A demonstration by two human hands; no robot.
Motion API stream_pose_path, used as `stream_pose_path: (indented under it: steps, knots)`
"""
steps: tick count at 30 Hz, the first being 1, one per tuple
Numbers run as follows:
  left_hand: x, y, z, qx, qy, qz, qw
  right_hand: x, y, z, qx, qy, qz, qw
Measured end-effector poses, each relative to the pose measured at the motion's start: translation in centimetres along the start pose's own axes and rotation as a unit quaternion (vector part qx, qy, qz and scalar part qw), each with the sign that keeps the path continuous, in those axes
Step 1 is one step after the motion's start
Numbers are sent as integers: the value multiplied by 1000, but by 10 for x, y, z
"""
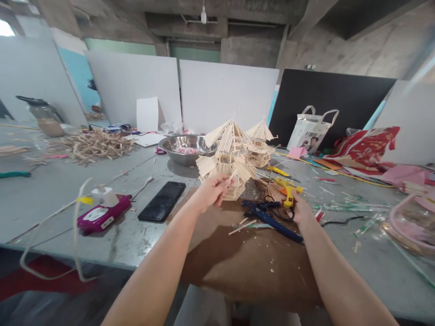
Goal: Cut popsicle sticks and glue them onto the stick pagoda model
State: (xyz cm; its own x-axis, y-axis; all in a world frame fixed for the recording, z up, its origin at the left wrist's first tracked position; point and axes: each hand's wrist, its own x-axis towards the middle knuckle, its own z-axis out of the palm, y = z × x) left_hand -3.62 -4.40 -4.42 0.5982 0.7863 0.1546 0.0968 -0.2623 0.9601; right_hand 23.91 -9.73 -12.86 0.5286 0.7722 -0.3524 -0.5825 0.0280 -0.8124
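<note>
Yellow glue gun (288, 194) in its grip, the right hand (299, 207) is reaching right of the model (226, 156). In front of the model, the left hand (213, 192) is narrowing its fingers; I cannot tell whether they are pinching anything. Pliers (272, 222) are lying rightward.

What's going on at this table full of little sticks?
A person's right hand holds a yellow glue gun. Their left hand is at a tiered model of thin, pale wooden sticks; whether its fingers grip anything is hard to tell. A similar smaller model stands behind, and a dark blue hand tool lies nearby.
</note>
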Motion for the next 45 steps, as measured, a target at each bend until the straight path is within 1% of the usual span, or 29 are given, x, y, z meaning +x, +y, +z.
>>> stream_pose_path:
  steps: [1,2,4,6,9,11,15,17,20,25,34,39,45]
  knots:
    - [2,3,-2,-36,52,5,998,0,0,0,3,-1,0,1000]
    - [5,6,-4,-69,91,7,993,0,1,0,3,-3,3,1000]
    - [11,9,-9,-120,138,15,983,2,2,-1,-6,-5,7,1000]
    - [16,10,-15,-149,155,42,976,3,3,-2,-17,-7,10,1000]
    - [22,9,-22,-151,170,84,970,2,3,-2,-18,-13,12,1000]
    - [26,9,-25,-137,184,85,970,0,3,0,-17,-15,13,1000]
    - [34,11,-28,-141,214,58,965,-3,2,2,-18,-20,11,1000]
    - [38,13,-28,-153,219,51,962,-2,2,1,-18,-21,12,1000]
    - [43,17,-27,-164,209,46,963,0,3,-1,-25,-25,7,999]
    - [49,24,-25,-146,195,26,970,1,4,-1,-32,-26,0,999]
    - [55,30,-27,-130,193,4,973,-6,1,3,-36,-23,3,999]
    - [55,33,-26,-147,192,8,970,-6,1,3,-34,-24,4,999]
    - [56,34,-27,-179,180,-16,967,-7,1,4,-35,-19,14,999]
